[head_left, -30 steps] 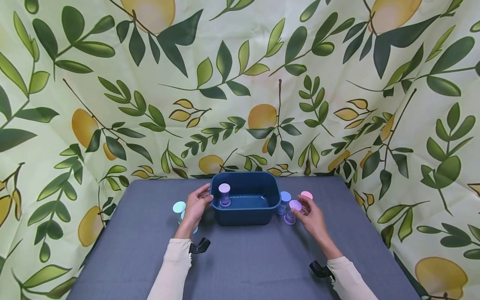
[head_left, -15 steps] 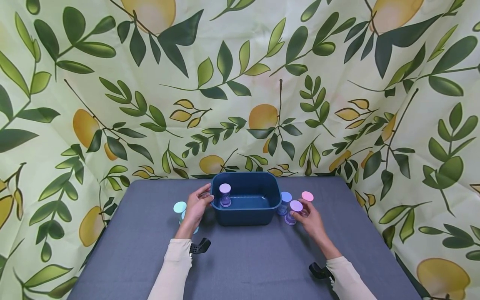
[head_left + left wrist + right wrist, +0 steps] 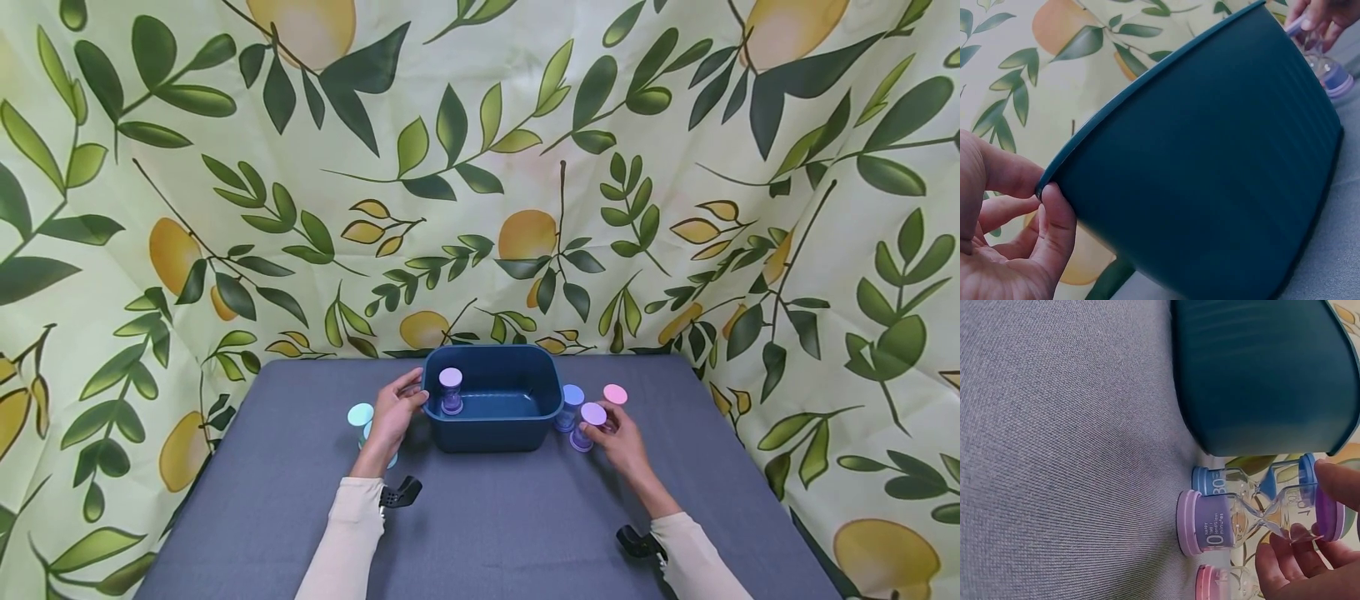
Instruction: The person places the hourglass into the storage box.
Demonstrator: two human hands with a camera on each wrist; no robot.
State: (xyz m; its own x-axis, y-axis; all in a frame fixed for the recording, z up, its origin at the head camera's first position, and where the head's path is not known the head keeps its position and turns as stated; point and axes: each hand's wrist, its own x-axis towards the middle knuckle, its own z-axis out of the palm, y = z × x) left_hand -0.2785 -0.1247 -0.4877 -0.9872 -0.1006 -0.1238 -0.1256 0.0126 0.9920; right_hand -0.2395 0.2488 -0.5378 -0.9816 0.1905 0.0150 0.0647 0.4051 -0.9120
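Note:
My left hand (image 3: 396, 408) pinches the left rim of a dark blue-green plastic bin (image 3: 487, 435); the left wrist view shows thumb and fingers on either side of the rim (image 3: 1110, 107). A purple sand timer (image 3: 451, 390) stands upright inside the bin on the left. To the right of the bin, my right hand (image 3: 621, 437) holds another purple sand timer (image 3: 1213, 522) by its top cap, between thumb and fingers. That timer is upright, its base at the tabletop. Close by it are a blue sand timer (image 3: 572, 396) and a pink one (image 3: 615, 393), the latter partly behind my fingers.
Left of the bin, light teal sand timers (image 3: 360, 414) stand partly hidden by my left hand and wrist. A grey cloth-covered table (image 3: 480, 525) lies under everything. Leaf-and-fruit printed fabric (image 3: 465, 208) hangs behind and at both sides.
The right fingers have lowered slightly onto the purple timer's cap, uncovering more of the pink one's top. The left hand and the bin stay as they were.

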